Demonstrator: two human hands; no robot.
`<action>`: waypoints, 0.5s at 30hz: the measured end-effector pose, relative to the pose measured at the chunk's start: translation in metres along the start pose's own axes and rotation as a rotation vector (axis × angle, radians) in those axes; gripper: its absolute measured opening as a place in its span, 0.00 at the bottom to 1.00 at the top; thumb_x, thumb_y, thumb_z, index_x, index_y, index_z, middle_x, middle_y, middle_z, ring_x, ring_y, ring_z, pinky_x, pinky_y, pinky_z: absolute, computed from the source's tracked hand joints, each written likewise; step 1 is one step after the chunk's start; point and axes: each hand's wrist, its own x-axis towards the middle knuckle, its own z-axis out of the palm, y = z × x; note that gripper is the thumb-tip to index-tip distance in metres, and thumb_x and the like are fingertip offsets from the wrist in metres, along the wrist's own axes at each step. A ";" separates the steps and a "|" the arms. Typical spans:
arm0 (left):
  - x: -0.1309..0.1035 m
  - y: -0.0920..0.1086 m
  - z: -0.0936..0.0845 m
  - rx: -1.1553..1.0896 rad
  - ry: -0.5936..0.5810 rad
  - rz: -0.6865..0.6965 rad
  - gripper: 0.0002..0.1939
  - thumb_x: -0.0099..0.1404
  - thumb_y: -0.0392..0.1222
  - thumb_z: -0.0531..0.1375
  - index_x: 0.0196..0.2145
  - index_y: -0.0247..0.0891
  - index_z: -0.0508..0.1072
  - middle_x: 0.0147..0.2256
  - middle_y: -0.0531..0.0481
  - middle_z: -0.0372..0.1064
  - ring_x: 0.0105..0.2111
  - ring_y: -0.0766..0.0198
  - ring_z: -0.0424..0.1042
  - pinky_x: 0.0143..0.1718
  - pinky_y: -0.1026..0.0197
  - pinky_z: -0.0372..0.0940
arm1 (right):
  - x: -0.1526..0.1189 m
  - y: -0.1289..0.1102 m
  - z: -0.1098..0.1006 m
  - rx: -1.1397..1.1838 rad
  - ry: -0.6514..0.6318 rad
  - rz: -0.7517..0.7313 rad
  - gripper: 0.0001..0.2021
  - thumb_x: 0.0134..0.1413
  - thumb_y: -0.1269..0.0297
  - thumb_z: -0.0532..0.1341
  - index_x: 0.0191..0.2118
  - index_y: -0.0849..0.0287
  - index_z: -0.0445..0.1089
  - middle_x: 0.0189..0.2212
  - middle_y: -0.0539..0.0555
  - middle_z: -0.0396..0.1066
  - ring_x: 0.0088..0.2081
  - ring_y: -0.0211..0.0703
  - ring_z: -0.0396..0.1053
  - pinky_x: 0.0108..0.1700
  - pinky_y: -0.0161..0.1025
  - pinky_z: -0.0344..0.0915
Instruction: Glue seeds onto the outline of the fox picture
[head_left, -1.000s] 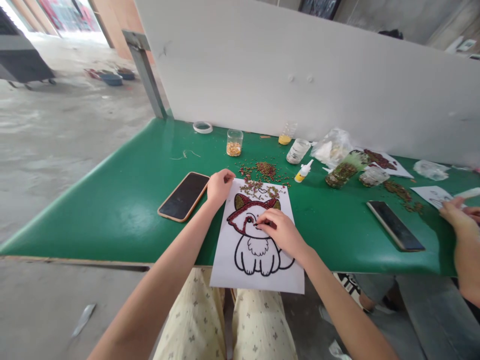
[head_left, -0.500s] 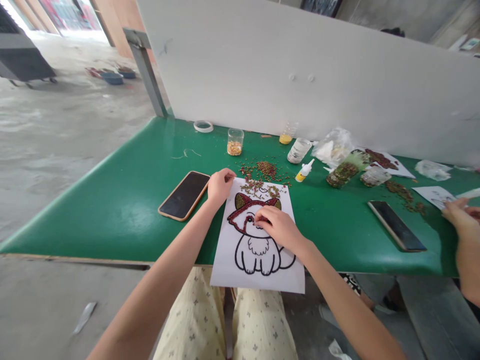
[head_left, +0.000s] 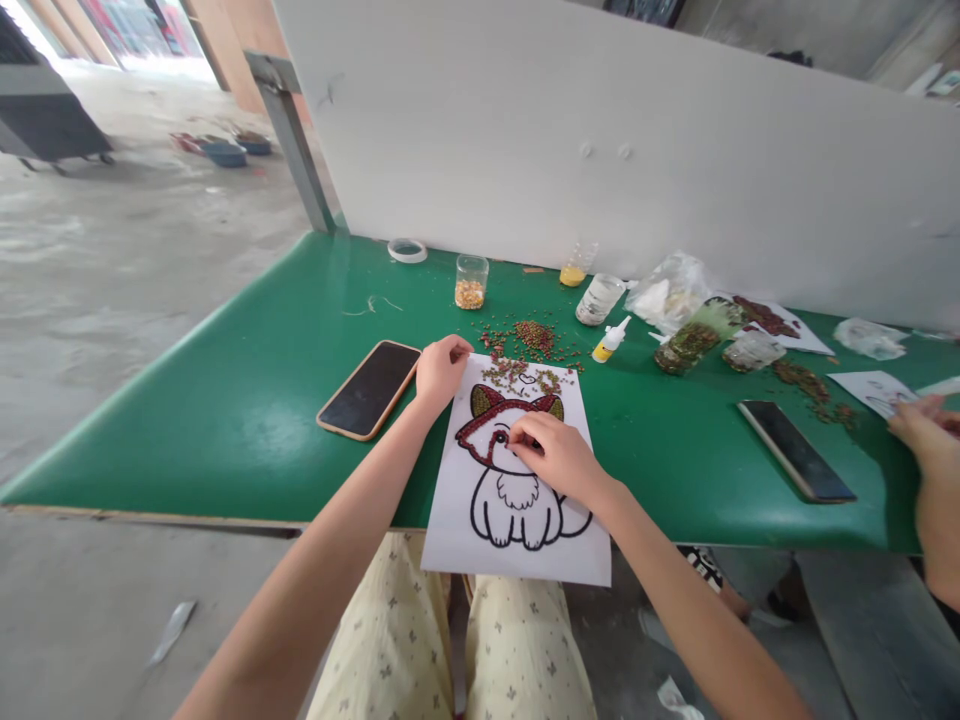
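A sheet of paper [head_left: 450, 520] with a cat-like line drawing lies on the green table, its lower end jutting past the front edge. Red and green seeds or beads fill the ears and part of the head outline. My right hand [head_left: 559, 455] rests on the drawing, thumb and fingers pinched over the face near the eye; whatever they hold is too small to see. At the sheet's upper left corner, my left hand [head_left: 441, 368] has its fingers closed together, their contents hidden. Loose seeds [head_left: 534, 338] are heaped behind the sheet and scattered over its top.
A phone [head_left: 369, 390] lies left of my left hand, another phone [head_left: 795, 450] farther right. Behind stand a cup of corn kernels [head_left: 470, 285], a glue bottle [head_left: 610, 342] and a jar of seeds [head_left: 690, 342]. Another person's hand [head_left: 926, 430] works at the right over a paper.
Almost nothing differs. Both hands keep their places on the sheet, and the view has shifted very slightly.
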 end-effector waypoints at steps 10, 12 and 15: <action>0.000 0.000 0.000 -0.010 -0.006 -0.003 0.11 0.54 0.29 0.54 0.30 0.38 0.74 0.29 0.52 0.74 0.31 0.64 0.71 0.35 0.64 0.64 | 0.001 -0.002 -0.001 -0.005 0.001 0.006 0.03 0.57 0.69 0.59 0.33 0.54 0.66 0.34 0.50 0.71 0.39 0.43 0.68 0.38 0.38 0.62; 0.000 0.000 0.000 -0.013 -0.004 -0.003 0.11 0.54 0.29 0.54 0.30 0.38 0.74 0.29 0.52 0.74 0.30 0.64 0.71 0.35 0.64 0.64 | 0.001 -0.002 -0.001 -0.006 0.002 0.009 0.03 0.57 0.69 0.59 0.33 0.54 0.66 0.34 0.50 0.71 0.40 0.43 0.68 0.38 0.38 0.62; 0.000 -0.001 0.001 -0.017 0.000 0.009 0.11 0.54 0.29 0.54 0.30 0.38 0.74 0.29 0.51 0.74 0.30 0.64 0.71 0.35 0.64 0.63 | 0.001 -0.002 0.000 -0.002 0.007 0.009 0.03 0.57 0.69 0.59 0.33 0.54 0.66 0.34 0.50 0.71 0.40 0.43 0.68 0.39 0.38 0.62</action>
